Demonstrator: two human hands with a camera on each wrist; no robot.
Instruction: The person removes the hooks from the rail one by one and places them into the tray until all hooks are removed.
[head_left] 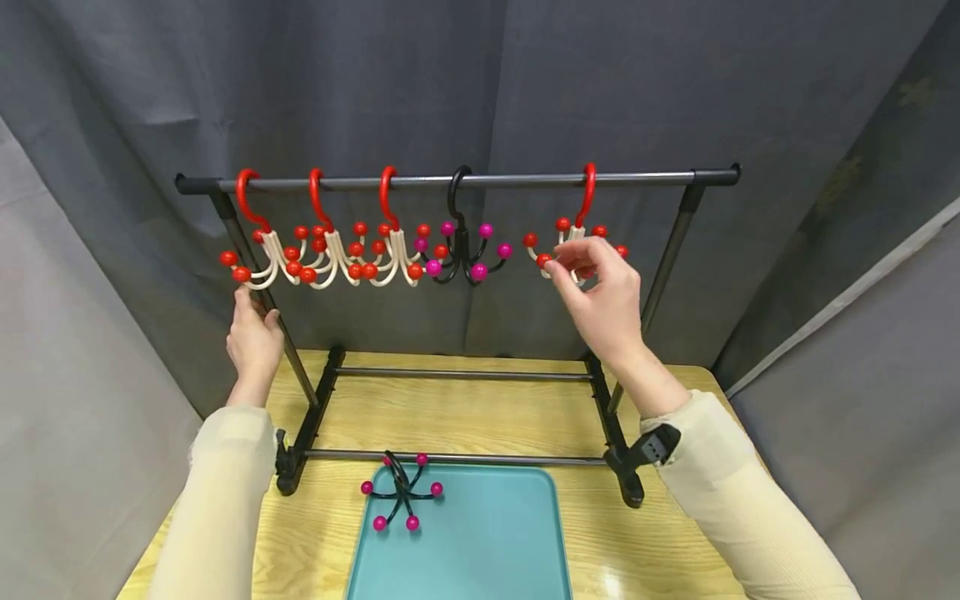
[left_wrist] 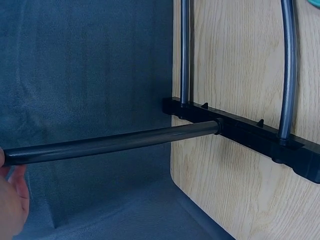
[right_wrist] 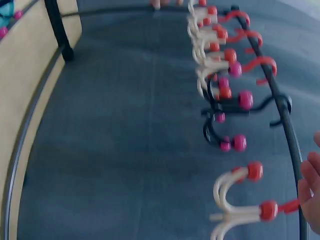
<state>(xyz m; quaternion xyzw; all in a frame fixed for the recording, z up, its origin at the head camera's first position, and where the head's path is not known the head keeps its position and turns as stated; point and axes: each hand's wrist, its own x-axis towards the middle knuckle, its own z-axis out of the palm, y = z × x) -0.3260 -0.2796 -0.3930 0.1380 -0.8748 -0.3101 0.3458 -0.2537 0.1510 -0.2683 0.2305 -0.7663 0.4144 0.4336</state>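
My left hand (head_left: 255,342) grips the left post (left_wrist: 115,142) of a dark metal rack, below the bar. My right hand (head_left: 600,292) is in front of the rightmost multi-arm hanger (head_left: 576,233), its fingers bent by a red ball and part of the hanger hidden behind them. That hanger has a red hook, white arms and red ball tips; its hook is over the bar (head_left: 510,181). Three like it (head_left: 396,242) hang at the left, close together. Between them and my right hand hangs a black hanger (head_left: 461,246) with magenta balls.
Another black hanger (head_left: 402,492) with magenta balls lies on a turquoise tray (head_left: 487,533) on the wooden table (head_left: 600,525). The rack's black feet (head_left: 315,425) stand behind and beside the tray. Grey curtains (head_left: 420,83) enclose the back and sides.
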